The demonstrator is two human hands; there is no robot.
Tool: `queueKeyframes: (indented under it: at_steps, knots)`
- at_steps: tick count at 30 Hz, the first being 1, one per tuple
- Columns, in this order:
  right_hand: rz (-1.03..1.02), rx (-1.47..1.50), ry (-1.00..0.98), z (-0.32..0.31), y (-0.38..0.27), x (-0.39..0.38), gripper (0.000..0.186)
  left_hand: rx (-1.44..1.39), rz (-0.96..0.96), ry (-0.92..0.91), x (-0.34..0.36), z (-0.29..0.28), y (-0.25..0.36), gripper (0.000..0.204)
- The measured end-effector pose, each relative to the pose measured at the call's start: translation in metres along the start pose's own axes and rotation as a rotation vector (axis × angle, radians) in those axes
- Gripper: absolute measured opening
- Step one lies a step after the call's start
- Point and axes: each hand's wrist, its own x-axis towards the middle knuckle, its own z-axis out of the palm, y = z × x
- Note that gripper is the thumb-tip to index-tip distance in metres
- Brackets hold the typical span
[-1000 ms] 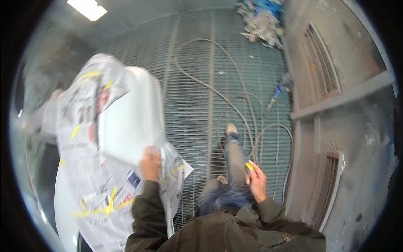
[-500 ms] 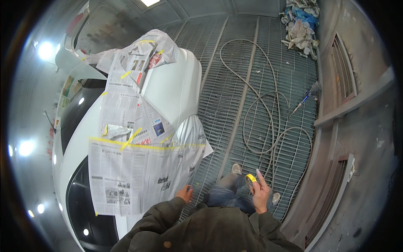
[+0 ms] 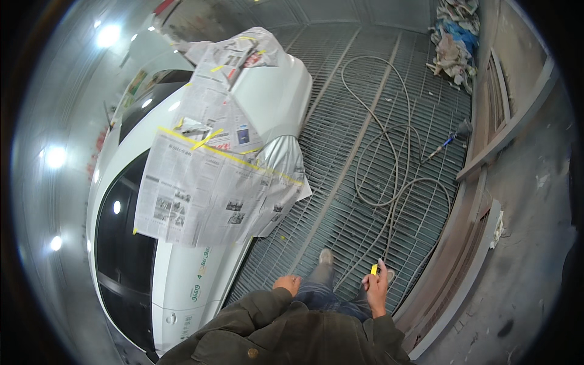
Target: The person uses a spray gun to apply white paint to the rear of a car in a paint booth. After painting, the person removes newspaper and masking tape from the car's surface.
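Observation:
In my right hand [image 3: 377,292] is a roll of yellow masking tape [image 3: 374,269], pinched at the fingers in front of my right leg. My left hand [image 3: 287,283] hangs by my left thigh, its fingers curled in and nothing showing in them. To the left stands a white car [image 3: 277,91]. Newspaper sheets [image 3: 194,194], fixed with strips of yellow tape [image 3: 210,149], cover part of its side, and a silvery sheet [image 3: 286,155] drapes over the wheel area. Neither hand touches the car.
The floor is metal grating [image 3: 331,176]. A long hose [image 3: 395,164] lies looped on it, with a blue-and-grey tool [image 3: 447,141] at its end. Crumpled paper and plastic [image 3: 453,48] is heaped by the right wall. A metal frame [image 3: 444,286] runs along that wall.
The view has swung, so more of the car's door shows. My left hand has come away from the paper's edge toward my thigh. My right hand, with the tape, sits slightly lower.

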Motion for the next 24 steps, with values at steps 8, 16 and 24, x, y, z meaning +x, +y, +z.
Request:
queueKeyframes:
  at_steps: [8, 16, 24]
  knots:
    - [-0.091, -0.009, -0.115, 0.056, 0.037, -0.064, 0.036, -0.079, -0.003, 0.204, -0.035, -0.021, -0.084, 0.031]
    - [-0.302, -0.197, 0.062, 0.138, 0.147, -0.193, 0.022, -0.396, 0.199, 0.317, -0.075, 0.032, -0.248, 0.026]
    - [-0.197, -0.132, 0.179, 0.18, 0.246, -0.353, 0.018, -0.384, 0.344, 0.046, -0.115, 0.062, -0.405, 0.026]
